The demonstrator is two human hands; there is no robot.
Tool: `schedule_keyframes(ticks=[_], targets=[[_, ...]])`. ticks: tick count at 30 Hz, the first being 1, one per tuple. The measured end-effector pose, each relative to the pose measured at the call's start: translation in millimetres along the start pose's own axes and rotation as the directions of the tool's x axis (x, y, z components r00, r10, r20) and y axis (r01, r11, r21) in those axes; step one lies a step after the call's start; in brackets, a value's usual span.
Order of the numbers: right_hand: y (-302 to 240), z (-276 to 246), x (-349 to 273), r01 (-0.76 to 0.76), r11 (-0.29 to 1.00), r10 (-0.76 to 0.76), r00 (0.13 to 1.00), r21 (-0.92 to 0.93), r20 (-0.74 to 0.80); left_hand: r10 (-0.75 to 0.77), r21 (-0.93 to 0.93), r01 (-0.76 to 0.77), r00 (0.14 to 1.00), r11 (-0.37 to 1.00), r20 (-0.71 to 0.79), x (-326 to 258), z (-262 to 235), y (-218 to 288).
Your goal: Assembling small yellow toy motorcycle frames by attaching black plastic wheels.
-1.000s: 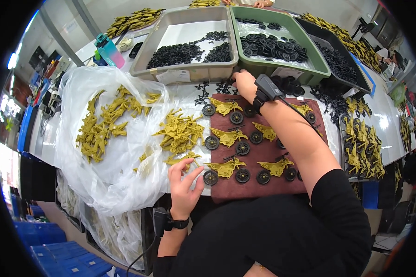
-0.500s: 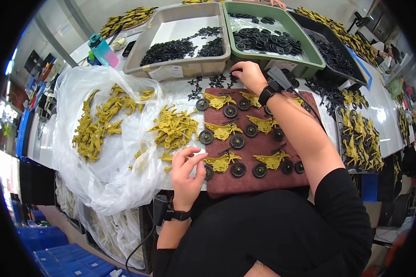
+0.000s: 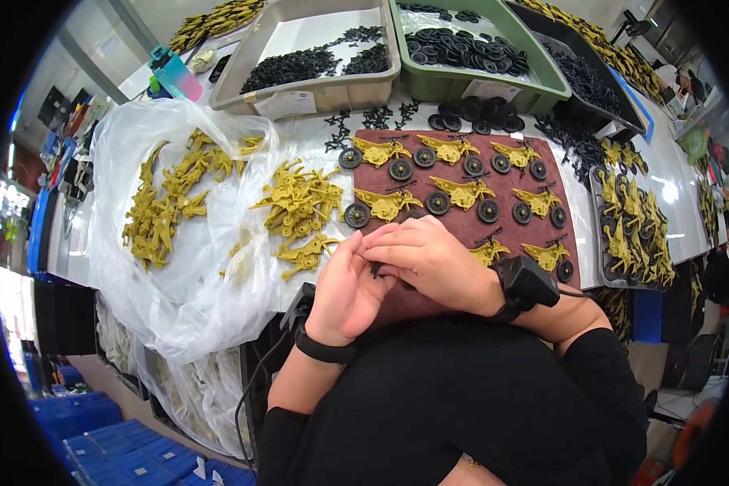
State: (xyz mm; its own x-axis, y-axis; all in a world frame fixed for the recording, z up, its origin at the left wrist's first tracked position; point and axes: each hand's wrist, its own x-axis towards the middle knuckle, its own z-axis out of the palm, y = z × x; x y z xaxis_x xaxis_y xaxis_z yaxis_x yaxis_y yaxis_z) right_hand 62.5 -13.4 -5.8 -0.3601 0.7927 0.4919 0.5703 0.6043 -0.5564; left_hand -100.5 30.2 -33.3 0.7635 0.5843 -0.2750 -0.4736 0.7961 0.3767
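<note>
White tabletop (image 3: 316, 150) fills most of the view, with a dark red mat (image 3: 535, 174) laid across it. Over the mat's near edge the left hand (image 3: 350, 290) and right hand (image 3: 433, 263) meet, fingers curled round a small dark part (image 3: 376, 270) pinched between them; what it is I cannot tell. Working it well looks to need a steady pinch, kept low over the mat so nothing drops. Yellow toy bodies with black wheels (image 3: 462, 192) lie in rows on the mat. Behind, a beige bin (image 3: 316, 91) holds small black pieces, a green bin (image 3: 494, 85) holds black wheels, and a clear plastic bag (image 3: 194, 243) spills loose yellow bodies (image 3: 300, 206)
</note>
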Motion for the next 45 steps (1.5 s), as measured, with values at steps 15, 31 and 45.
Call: schedule_keyframes(ticks=[15,31,45], targets=[[-10,2,-29,-0.238,0.971,0.236,0.967,-0.01,-0.094,0.09,0.039,-0.087,0.992,0.995,-0.093,-19,-5,-18],[-25,12,-41,-0.509,0.704,0.617,0.784,0.496,-0.07,0.151,0.21,-0.133,0.986,0.969,-0.075,-28,-11,-19],[-13,7,-60,-0.415,0.846,0.473,0.874,0.334,-0.111,0.257,0.906,-0.336,0.928,0.258,0.271,-25,-21,-28]])
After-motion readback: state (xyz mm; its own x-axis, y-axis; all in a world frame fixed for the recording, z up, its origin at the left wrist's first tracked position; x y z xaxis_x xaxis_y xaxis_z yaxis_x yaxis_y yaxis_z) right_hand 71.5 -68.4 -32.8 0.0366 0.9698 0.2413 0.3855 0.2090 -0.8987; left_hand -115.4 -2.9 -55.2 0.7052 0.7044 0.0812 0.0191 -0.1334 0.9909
